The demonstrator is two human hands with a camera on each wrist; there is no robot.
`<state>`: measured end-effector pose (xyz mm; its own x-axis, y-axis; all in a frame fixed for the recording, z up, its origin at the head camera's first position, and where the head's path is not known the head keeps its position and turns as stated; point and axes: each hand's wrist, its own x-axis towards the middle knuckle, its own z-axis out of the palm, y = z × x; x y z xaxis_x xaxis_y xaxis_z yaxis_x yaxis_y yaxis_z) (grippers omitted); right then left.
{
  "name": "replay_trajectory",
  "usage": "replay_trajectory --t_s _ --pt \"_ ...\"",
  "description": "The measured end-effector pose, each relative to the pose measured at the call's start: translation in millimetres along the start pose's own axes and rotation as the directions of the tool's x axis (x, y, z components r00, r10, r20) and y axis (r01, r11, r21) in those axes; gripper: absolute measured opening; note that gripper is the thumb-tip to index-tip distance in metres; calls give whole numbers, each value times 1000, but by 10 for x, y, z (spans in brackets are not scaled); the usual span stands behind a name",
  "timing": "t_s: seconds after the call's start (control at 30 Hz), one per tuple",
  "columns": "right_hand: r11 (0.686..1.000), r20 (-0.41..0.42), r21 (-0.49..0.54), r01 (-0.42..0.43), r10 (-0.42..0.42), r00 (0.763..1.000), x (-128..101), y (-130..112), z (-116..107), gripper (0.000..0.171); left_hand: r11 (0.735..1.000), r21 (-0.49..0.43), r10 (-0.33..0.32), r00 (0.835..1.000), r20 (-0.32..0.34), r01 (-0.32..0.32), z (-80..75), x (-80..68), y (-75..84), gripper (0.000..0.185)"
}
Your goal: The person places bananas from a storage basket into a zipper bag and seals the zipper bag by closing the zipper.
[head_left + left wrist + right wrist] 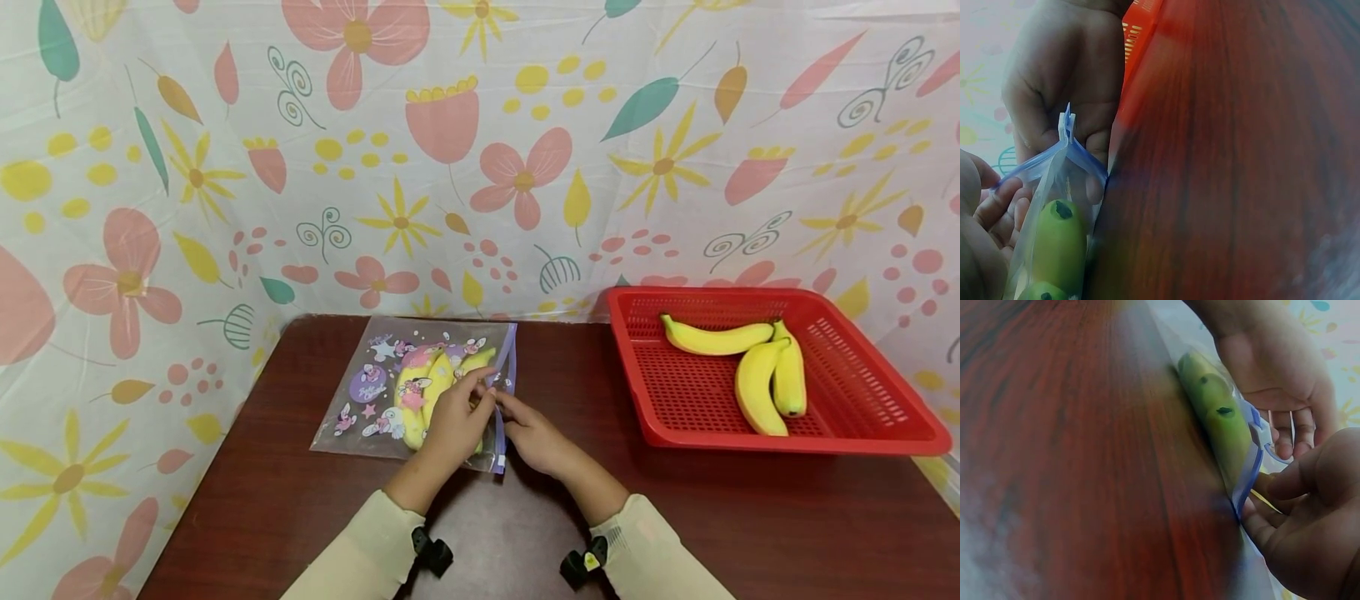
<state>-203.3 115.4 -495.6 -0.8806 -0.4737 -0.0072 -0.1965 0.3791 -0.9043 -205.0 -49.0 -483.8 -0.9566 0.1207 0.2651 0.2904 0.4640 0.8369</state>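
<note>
One zip bag point(367, 385), apparently part-way packed, is holding bananas point(433, 392), left grip point(456, 417) and right grip point(540, 437) pinching its unsealed mouth point(512, 343), three loose bananas point(756, 387) lying unbagged in red basket point(675, 392)

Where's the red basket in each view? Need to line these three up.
Head: right side of the picture, the red basket with bananas in it.
Left wrist: only a slice, top, a bit left of centre, beside a hand.
Right wrist: not in it.
Shared landmark: the purple-blue zip strip on the bag, visible in all three.
</note>
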Motion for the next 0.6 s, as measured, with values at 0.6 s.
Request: replay_trajectory --t_s 0.6 --pt "999 -96 -4 -33 33 995 -16 -77 -62 39 1000 0 -15 1000 10 15 -9 4 -5 38"
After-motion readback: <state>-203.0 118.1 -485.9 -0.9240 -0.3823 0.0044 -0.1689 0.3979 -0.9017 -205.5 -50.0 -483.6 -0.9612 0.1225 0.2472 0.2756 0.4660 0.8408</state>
